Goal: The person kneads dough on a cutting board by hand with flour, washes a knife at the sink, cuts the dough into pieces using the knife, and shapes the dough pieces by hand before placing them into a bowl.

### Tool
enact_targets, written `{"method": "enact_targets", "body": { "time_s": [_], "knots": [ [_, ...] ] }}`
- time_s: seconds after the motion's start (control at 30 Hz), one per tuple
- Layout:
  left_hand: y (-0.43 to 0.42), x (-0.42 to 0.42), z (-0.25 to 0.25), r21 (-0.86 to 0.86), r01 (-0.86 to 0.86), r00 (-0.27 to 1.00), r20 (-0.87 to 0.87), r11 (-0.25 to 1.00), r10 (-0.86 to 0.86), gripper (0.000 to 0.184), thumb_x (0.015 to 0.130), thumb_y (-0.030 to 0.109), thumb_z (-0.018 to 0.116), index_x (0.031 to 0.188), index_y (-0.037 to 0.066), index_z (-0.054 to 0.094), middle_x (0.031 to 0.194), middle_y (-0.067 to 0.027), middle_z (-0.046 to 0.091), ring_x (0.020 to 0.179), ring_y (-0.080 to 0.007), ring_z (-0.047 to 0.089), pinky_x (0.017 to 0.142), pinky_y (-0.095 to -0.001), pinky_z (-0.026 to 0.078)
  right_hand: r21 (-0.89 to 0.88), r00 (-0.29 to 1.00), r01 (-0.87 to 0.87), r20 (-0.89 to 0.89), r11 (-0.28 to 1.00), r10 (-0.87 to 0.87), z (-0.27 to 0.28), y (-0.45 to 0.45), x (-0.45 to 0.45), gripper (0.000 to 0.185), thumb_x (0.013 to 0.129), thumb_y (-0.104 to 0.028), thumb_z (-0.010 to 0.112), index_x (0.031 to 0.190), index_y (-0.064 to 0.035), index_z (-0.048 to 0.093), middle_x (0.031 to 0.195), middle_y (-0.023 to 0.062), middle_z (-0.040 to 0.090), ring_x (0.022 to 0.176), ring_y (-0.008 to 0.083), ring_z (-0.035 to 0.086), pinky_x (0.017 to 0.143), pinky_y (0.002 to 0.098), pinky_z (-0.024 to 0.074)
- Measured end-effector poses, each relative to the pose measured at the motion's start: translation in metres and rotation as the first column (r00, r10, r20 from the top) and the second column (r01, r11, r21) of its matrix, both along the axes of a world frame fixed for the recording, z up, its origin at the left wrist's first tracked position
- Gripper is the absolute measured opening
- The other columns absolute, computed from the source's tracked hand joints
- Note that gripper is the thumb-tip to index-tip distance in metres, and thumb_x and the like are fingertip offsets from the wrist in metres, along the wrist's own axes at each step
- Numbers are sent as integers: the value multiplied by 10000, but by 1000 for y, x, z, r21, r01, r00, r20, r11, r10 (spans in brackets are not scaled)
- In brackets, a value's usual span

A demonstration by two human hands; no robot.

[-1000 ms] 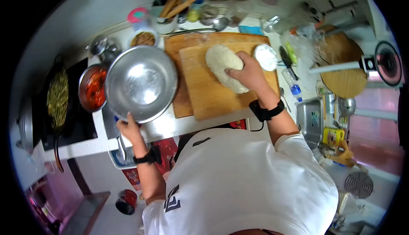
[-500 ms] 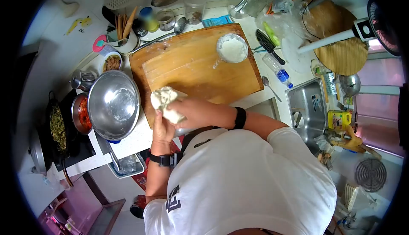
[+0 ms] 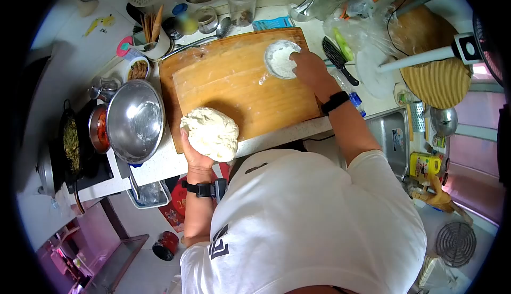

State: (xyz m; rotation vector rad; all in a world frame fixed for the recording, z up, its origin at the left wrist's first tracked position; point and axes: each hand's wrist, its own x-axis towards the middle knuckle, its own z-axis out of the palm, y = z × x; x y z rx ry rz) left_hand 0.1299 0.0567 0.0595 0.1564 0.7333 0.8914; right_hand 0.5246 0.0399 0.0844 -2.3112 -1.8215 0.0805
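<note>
My left hand holds a large lump of pale dough from below and the side, over the front edge of the wooden board. The dough looks soft and uneven on top. My right hand reaches to the far right of the board. Its bunched fingers touch the white flour at the right side of a small round bowl; whatever is between the fingertips is hidden. A little flour is spilled beside the bowl.
Left of the board stands a large metal bowl, near a pan of green food and a bowl of red food. A cleaver lies near the counter edge. At right are a black-handled brush-like tool and the sink.
My right hand has left the dough and moved up and right to the flour bowl. My left hand keeps the dough, which now shows as a fuller, rounder lump.
</note>
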Motion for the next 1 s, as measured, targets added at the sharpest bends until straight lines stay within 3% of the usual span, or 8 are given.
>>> {"method": "enact_targets", "body": {
  "time_s": [0.2,0.27,0.4,0.5,0.6,0.7,0.77,1.0],
  "knots": [
    [-14,-27,-13,59,-65,997,42,996,63,753,940,615,575,1501,125,465,1498,-118,531,1361,-335,516,1145,-515,424,-59,991,-131,25,990,132,-38,16,17,139,885,-72,588,937,-62,716,933,170,700,882,376,688,757,486,548],
    [-17,-32,-14,67,-86,995,55,994,83,744,942,609,573,1496,123,473,1497,-116,533,1355,-337,522,1145,-514,424,207,926,-126,-325,970,190,-26,21,-2,101,887,-108,646,876,-31,711,855,178,711,808,381,686,707,473,538],
    [-23,-40,-15,58,-103,995,18,993,102,742,944,611,570,1496,124,474,1501,-117,529,1353,-343,524,1143,-524,426,203,611,-181,-743,962,272,-2,6,-62,148,896,-170,701,870,-25,712,826,162,718,754,332,689,679,433,530],
    [-22,-42,-18,61,-112,993,52,992,109,746,947,611,564,1498,117,471,1500,-122,530,1353,-349,523,1130,-536,437,138,696,-52,-705,989,135,-2,-5,-71,282,947,-253,716,830,0,677,755,74,674,682,151,662,617,311,528],
    [-21,-41,-15,16,-128,989,69,992,127,738,945,589,578,1498,111,469,1492,-130,537,1348,-355,528,1122,-542,446,-381,592,20,-741,924,-318,-7,-25,-50,381,964,-382,694,906,-5,680,777,76,674,659,135,650,556,287,512],
    [-18,-39,-17,33,-136,987,90,990,132,712,944,544,595,1487,99,476,1475,-133,552,1332,-352,543,1124,-537,447,-614,217,122,-750,780,-624,-39,-35,-35,477,961,-493,663,1002,-18,671,783,73,661,641,128,633,507,257,485],
    [-7,-33,-21,19,-52,994,95,998,50,682,938,478,627,1476,87,479,1460,-138,562,1316,-351,557,1128,-531,446,-601,-342,277,-791,749,-508,-65,-27,-21,508,949,-524,665,1051,-27,651,790,60,650,644,144,628,524,255,483],
    [25,27,-33,-7,257,963,83,967,-255,580,958,337,660,1438,54,502,1375,-155,625,1272,-333,600,1118,-497,463,-463,-397,384,-864,799,-309,-78,0,-4,432,945,-462,682,1018,-39,632,814,87,668,621,167,626,532,274,504]
  ]
}}
